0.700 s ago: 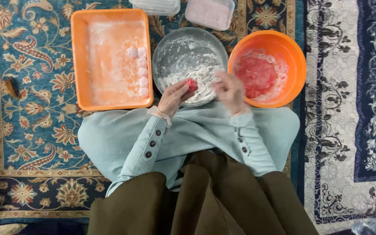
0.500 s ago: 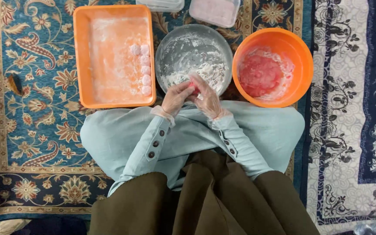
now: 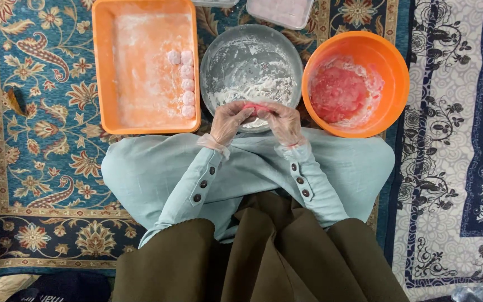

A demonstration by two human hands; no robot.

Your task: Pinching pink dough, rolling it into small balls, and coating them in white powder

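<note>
My left hand [image 3: 229, 120] and my right hand [image 3: 282, 122], both in thin clear gloves, are pressed together around a small pink dough piece [image 3: 256, 106] over the near rim of a grey metal bowl [image 3: 219, 51] dusted with white flour. Only a sliver of the pink piece shows between the fingers. To the right stands an orange bowl [image 3: 389, 64] holding pink dough [image 3: 339, 94]. On the left, an orange rectangular tray [image 3: 103, 67] is floured and carries a column of several floured balls [image 3: 187, 84] along its right side.
Everything sits on a patterned blue carpet [image 3: 40, 112]. Two clear plastic containers [image 3: 283, 10] lie at the top edge behind the grey bowl. A white and navy rug [image 3: 459, 140] covers the right side. My lap in pale blue cloth fills the lower middle.
My right hand came in from the orange bowl's side to meet the left; both now close around the pink piece, which is mostly hidden. The view has shifted slightly.
</note>
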